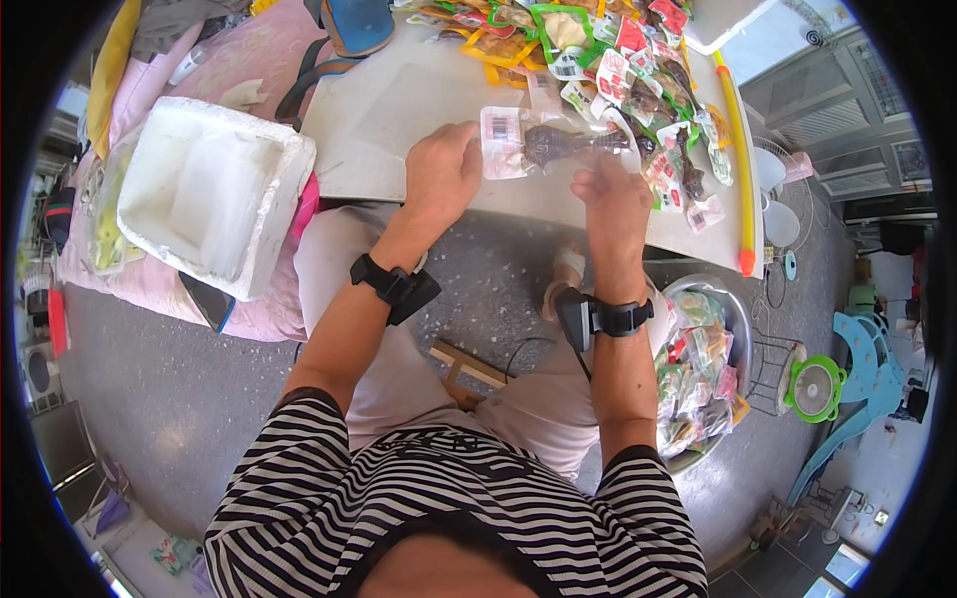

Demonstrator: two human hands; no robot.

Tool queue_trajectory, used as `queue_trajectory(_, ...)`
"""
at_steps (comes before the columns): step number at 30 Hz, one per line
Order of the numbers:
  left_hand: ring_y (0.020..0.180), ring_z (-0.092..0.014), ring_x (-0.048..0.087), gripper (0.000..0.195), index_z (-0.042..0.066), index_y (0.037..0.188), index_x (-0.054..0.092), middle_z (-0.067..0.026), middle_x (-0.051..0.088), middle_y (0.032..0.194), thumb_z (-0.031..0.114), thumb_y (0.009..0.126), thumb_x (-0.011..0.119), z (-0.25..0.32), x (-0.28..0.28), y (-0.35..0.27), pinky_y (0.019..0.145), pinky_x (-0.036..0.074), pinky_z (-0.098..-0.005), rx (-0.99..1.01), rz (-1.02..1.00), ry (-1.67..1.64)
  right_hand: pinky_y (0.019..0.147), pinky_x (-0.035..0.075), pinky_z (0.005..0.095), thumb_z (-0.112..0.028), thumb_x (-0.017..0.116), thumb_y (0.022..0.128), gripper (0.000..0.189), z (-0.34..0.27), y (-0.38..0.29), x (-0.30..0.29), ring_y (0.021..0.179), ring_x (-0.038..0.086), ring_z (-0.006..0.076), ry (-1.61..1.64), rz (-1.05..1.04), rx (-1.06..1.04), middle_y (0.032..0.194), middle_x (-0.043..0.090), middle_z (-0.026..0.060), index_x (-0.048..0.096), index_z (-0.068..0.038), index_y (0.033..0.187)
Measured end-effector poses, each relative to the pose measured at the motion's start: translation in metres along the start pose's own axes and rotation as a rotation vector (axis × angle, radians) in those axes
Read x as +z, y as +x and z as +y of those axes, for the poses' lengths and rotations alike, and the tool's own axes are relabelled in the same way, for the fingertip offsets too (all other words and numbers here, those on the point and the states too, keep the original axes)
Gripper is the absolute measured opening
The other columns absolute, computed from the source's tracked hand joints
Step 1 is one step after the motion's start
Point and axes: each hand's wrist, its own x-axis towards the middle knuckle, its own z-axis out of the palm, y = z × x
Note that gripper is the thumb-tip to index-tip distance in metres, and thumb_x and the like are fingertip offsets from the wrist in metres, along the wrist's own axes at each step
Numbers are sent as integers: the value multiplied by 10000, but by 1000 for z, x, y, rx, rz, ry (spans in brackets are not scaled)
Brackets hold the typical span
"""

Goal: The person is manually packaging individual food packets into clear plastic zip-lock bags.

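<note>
A clear vacuum-sealed packet (552,143) with a dark drumstick-shaped piece of meat inside lies sideways over the front of the white table (389,142). My left hand (445,168) pinches its left edge, beside a white label with a barcode. At the packet's right end is my right hand (617,198), blurred, its fingers curled against the lower corner; whether they grip the plastic is unclear. Just beyond lies a heap of similar food packets (598,56), some with green, orange or red borders. Both my wrists wear black strapped devices.
A white foam box (205,198) stands at left on a pink cloth-covered surface (262,52). A yellow tube with an orange end (734,164) lies along the table's right edge. Below right, a metal basin (740,336) holds many packets. A green fan (815,389) stands farther right.
</note>
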Motion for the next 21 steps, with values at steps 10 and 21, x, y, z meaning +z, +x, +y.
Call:
queue_trajectory(10,639,-339,567,134,24,866,614,-148,577,734,23,740,570,-1,-5,-1,567,448,-403,26,-59,24,359,201,191,-190,601,846,213,-27,2,-8,379,331,26,-438,-288,82,499,449,-45,585,-40,696)
queue_trajectory(21,541,-221,547,196,-11,962,626,-113,566,719,-15,780,553,8,-10,-2,511,431,-304,142,-155,-58,426,267,205,-221,574,827,235,2,-4,31,485,385,24,-681,-417,134,554,474,-58,596,-43,675)
